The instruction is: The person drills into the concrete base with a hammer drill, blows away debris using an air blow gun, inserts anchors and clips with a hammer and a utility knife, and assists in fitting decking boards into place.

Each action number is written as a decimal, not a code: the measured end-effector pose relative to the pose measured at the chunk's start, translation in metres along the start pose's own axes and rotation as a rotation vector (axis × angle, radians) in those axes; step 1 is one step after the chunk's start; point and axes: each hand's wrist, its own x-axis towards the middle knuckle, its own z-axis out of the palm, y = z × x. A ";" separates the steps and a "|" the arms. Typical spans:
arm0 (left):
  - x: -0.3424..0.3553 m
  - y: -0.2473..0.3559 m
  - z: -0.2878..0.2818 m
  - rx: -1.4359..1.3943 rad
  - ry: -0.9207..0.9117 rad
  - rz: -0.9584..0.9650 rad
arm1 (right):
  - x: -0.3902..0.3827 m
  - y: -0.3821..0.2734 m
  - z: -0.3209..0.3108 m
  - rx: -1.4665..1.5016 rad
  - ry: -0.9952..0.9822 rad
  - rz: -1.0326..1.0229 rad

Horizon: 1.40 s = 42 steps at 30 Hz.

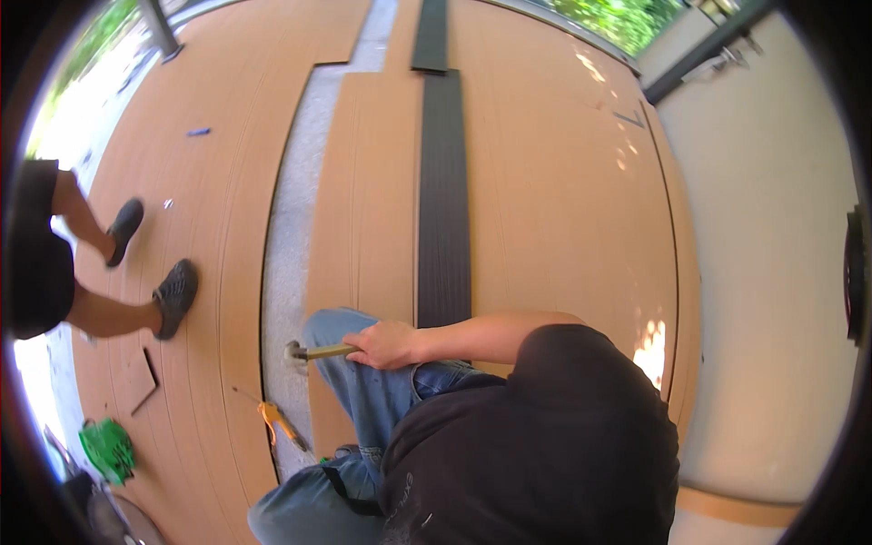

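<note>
My right hand [381,343] is closed on a hammer [322,351] with a yellowish handle, held over my bent jeans-clad leg [341,391]; its grey head is at the edge of a pale, gritty strip [295,182] between tan boards. Beside that leg lies an orange tool [277,420] with a thin metal tip. A dark grey ribbed plank [443,200] runs lengthwise between tan boards [554,200], beyond my forearm. My left hand is not visible.
Another person's legs and shoes [173,300] are at the left. Nearby lie a small board piece [138,381], a green object [107,447] and a blue item [198,132]. A pale wall or panel [763,254] is at the right; dark posts [159,27] stand at the back left.
</note>
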 end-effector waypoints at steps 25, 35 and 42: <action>-0.110 -0.024 -0.087 0.048 0.048 -0.153 | 0.097 0.259 -0.002 -0.039 0.719 0.661; -0.036 0.082 -0.171 0.193 0.005 -0.008 | -0.021 0.334 -0.055 -0.315 1.012 0.591; 0.080 0.356 -0.224 0.569 0.001 0.699 | -0.125 0.450 -0.047 -0.391 0.960 1.198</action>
